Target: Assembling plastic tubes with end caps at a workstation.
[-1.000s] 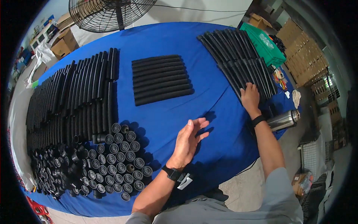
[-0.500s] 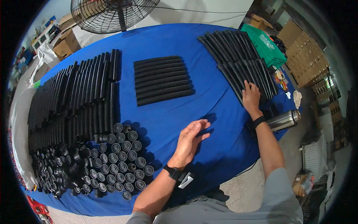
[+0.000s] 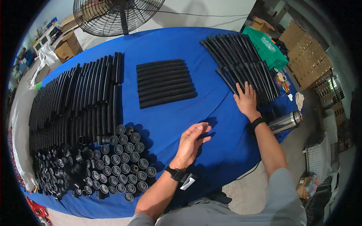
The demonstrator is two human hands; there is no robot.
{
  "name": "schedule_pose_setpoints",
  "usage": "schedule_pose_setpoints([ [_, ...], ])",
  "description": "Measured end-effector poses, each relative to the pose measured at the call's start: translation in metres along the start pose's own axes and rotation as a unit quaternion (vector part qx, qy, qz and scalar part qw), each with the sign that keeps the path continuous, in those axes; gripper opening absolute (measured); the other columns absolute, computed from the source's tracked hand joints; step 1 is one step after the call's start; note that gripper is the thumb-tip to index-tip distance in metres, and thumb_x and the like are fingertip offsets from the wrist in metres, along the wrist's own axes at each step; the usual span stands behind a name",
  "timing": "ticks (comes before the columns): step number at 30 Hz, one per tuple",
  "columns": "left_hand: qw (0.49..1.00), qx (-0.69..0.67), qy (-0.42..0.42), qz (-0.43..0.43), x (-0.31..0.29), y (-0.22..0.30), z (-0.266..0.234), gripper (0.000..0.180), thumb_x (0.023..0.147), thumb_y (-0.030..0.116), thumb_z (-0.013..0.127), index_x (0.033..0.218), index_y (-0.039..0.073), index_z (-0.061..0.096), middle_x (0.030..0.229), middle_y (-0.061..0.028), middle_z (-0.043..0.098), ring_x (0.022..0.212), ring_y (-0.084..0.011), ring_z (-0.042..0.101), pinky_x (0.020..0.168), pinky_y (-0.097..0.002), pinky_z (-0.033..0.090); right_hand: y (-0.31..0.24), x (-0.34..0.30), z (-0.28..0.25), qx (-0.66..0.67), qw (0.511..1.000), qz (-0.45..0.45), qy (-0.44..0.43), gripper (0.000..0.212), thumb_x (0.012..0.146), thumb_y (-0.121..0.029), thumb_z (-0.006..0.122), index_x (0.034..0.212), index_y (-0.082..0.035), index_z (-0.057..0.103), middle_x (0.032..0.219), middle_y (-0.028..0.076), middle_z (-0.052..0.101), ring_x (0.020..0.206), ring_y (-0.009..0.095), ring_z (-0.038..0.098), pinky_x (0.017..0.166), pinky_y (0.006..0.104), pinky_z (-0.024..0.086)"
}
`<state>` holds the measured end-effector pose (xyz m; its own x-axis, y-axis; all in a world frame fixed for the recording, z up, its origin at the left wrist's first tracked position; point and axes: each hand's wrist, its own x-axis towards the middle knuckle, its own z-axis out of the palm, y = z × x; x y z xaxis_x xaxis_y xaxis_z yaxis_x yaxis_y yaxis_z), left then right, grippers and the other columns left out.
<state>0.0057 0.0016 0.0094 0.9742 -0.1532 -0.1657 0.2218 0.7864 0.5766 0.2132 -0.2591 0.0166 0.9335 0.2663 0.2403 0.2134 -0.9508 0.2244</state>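
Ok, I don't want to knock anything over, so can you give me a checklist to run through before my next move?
1. Left hand empty: ok, its fingers half curled over the blue cloth.
2. Right hand at the right-hand tubes: ok, fingers spread at their near part.
3. Firm grip on one tube there: cannot tell, the palm side is hidden.
4. Middle tubes lined up: ok, side by side in one block.
5. Caps all in tidy rows: not ok, those toward the left lie jumbled.
6. Metal bottle clear of the right forearm: cannot tell, they meet in this view.
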Motion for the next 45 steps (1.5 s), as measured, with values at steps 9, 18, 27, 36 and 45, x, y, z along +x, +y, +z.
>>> schedule_pose_setpoints([
  [9,1.000,0.006,0.009,-0.008,0.000,-0.002,0.002,0.032,0.099,0.028,0.059,0.119,0.003,0.062,0.117,-0.0111,0.063,0.114,-0.0214,0.058,0.093,-0.0407,0.049,-0.002,0.003,0.002,-0.012,0.997,-0.056,0.055,0.059,0.094,-0.021,0.054,0.151,-0.022,0.037,0.155,0.026,0.026,0.142,0.044,0.026,0.115,0.0575,0.023],
  [18,1.000,0.011,0.003,-0.006,-0.001,-0.001,0.003,0.028,0.098,0.025,0.061,0.115,0.004,0.064,0.115,-0.0106,0.065,0.112,-0.0213,0.060,0.092,-0.0409,0.050,0.001,0.006,0.002,0.018,0.997,-0.075,0.018,0.054,0.097,-0.021,0.053,0.149,-0.022,0.041,0.157,0.027,0.020,0.144,0.045,0.022,0.116,0.0589,0.017],
  [27,1.000,0.027,-0.009,-0.003,-0.001,-0.001,0.001,0.028,0.098,0.025,0.061,0.116,0.004,0.065,0.114,-0.0103,0.066,0.109,-0.0199,0.061,0.091,-0.0389,0.051,-0.002,0.007,-0.002,0.017,0.998,-0.066,-0.008,0.055,0.099,-0.024,0.052,0.152,-0.020,0.035,0.159,0.024,0.017,0.146,0.043,0.019,0.119,0.0545,0.015],
  [36,1.000,0.020,-0.007,-0.002,-0.001,-0.002,0.001,0.027,0.098,0.024,0.061,0.116,0.004,0.065,0.113,-0.0104,0.066,0.109,-0.0198,0.061,0.090,-0.0376,0.052,-0.003,0.006,-0.005,0.021,0.998,-0.063,-0.016,0.056,0.099,-0.025,0.052,0.151,-0.016,0.035,0.158,0.025,0.018,0.146,0.043,0.018,0.119,0.0542,0.016],
  [45,1.000,0.014,-0.008,-0.005,-0.001,-0.002,0.002,0.027,0.097,0.024,0.062,0.116,0.005,0.065,0.113,-0.0103,0.066,0.110,-0.0198,0.061,0.091,-0.0379,0.051,-0.006,0.005,-0.006,0.040,0.997,-0.060,-0.007,0.057,0.098,-0.025,0.055,0.151,-0.014,0.037,0.158,0.027,0.018,0.146,0.043,0.018,0.119,0.0535,0.015],
])
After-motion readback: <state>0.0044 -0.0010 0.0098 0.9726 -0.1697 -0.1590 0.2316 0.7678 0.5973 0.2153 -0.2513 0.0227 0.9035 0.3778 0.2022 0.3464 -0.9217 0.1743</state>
